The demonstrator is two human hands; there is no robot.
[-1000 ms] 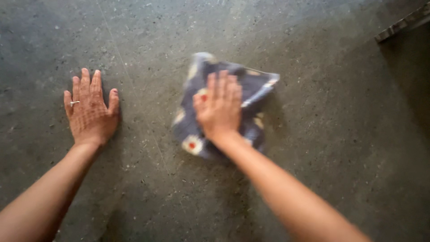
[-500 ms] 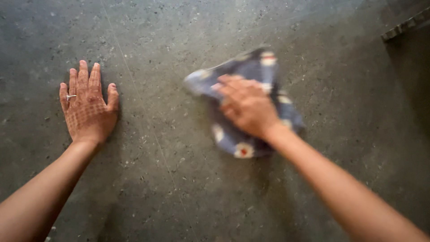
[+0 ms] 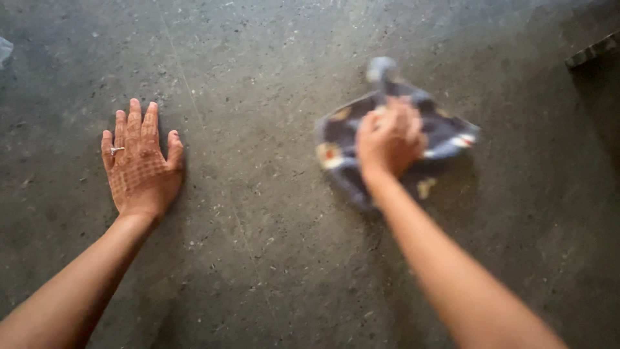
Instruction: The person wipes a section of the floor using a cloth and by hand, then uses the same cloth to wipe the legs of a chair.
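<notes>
Wiping seems to be the step in hand: a blue cloth point(image 3: 445, 139), right of the middle, is pressed on the grey floor point(image 3: 271, 258) by the right hand point(image 3: 389, 137), fingers bunched on it. The left hand point(image 3: 141, 167) is laid flat, fingers spread. Next, firm pushing is likely needed.

Left hand point(image 3: 141, 168) flat, fingers spread; right hand point(image 3: 389, 139) curled, blurred.

Soft, even daylight falls on the grey floor point(image 3: 271, 258), with no glare. Motion blur smears the right hand point(image 3: 389, 139) and cloth point(image 3: 445, 132); the left hand point(image 3: 141, 165) is sharp. Shadow darkens the far right corner.
</notes>
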